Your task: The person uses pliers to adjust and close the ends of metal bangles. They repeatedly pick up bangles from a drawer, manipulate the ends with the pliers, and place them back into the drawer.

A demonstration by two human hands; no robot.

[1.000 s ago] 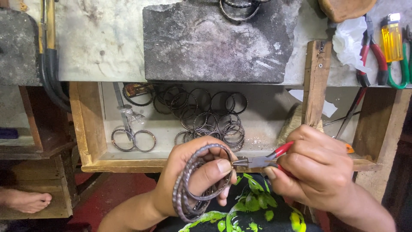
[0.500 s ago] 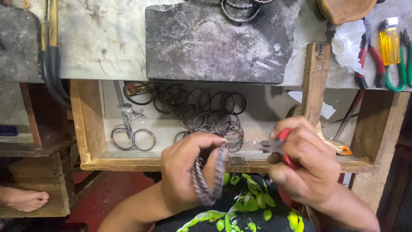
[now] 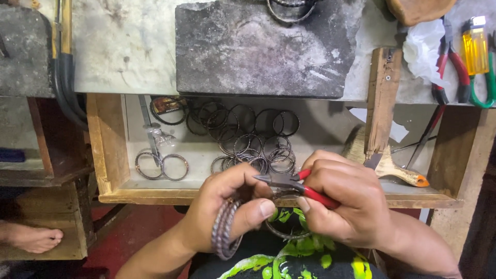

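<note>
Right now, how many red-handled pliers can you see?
2: one pair of pliers held in the right hand over the drawer, another pair lying on the bench, top right. Others may be hidden.

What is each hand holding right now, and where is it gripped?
Right hand grips red-handled pliers by the handles; left hand pinches a metal ring, bangles looped over it.

Drawer [image 3: 111, 155] left half open; bangles [image 3: 248, 139] crowd middle.

Far across my bench lies a dark stone slab [image 3: 268, 46]. Loose metal rings [image 3: 248, 137] litter the open wooden drawer [image 3: 108, 150]. On my far right sit a yellow lighter [image 3: 474, 49] and red-handled cutters [image 3: 452, 62].
</note>
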